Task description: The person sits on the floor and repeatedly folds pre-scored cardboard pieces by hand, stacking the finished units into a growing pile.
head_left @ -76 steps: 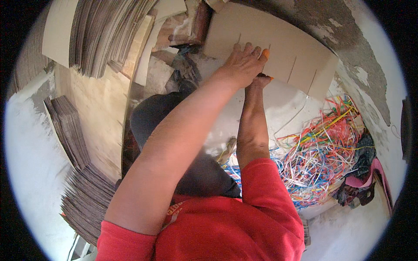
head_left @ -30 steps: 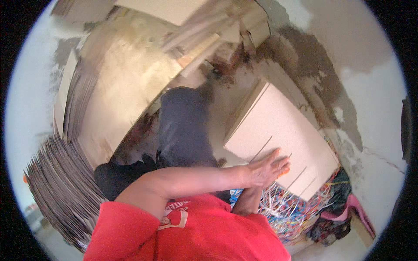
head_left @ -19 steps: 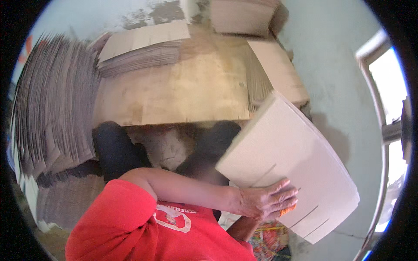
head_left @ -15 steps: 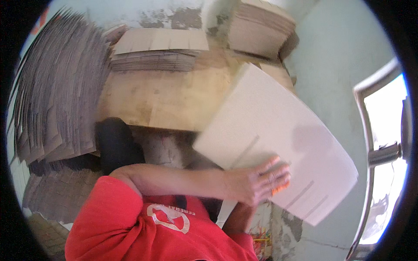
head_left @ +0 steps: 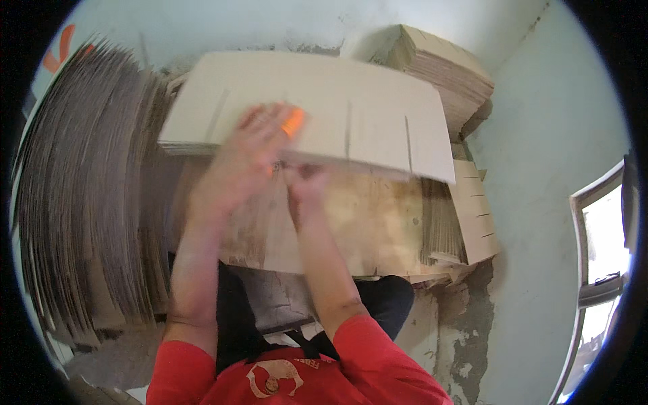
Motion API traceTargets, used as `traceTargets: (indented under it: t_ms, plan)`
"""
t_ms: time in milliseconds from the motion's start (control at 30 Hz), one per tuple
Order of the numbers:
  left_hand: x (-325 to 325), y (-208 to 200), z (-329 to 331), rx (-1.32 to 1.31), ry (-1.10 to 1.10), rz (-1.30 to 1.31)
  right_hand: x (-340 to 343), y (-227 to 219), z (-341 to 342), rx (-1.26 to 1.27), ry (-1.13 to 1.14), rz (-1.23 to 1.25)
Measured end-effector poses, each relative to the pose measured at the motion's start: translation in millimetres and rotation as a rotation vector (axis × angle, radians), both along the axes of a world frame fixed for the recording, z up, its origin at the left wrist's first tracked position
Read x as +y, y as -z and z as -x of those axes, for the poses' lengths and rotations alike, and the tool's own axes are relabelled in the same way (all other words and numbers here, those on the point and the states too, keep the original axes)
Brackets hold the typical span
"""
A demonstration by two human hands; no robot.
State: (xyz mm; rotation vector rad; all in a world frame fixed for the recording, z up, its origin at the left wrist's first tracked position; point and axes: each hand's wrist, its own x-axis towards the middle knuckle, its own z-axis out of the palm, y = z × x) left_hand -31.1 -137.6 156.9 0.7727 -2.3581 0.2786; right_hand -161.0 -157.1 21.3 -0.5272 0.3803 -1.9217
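Note:
A flat cardboard stack (head_left: 391,101), pale on top with dark slots along its near side, spans the space in front of me. My left hand (head_left: 260,138), blurred by motion, lies on its top face near the near edge, fingers stretched out. Something orange covers one or more of its fingertips. Just right of it, at the near edge, my right hand (head_left: 307,179) has its fingers curled in against the stack's underside, partly hidden by the cardboard. Several layers show at the stack's left corner.
Beneath is a wooden table (head_left: 351,229). A tall row of cardboard sheets (head_left: 81,196) stands at the left. Another cardboard pile (head_left: 445,74) rises at the back right. Slotted pieces (head_left: 476,212) lean at the table's right end, beside the wall (head_left: 540,135) and a window (head_left: 601,236).
The cardboard has swung from the right to the far middle, now lying crosswise above the table. Both hands moved left and away from me with it; my right hand came partly into sight.

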Motion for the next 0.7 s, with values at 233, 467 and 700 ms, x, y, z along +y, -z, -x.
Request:
traceTargets:
  t_ms: [233, 467, 700]
  plan:
    - [-124.7, 28.4, -44.1, 0.229, -0.203, -0.557, -111.7, 41.5, -15.5, -0.077, -0.469, -0.585]
    - [-171.6, 77.2, -60.0, -0.096, -0.289, -0.018, -23.4, 153.9, 135.5, 0.609, 0.076, -0.576]
    - [-84.1, 164.0, -8.1, 1.57, -0.441, -0.219, -73.0, 75.6, 191.6, 0.637, 0.735, -0.537]
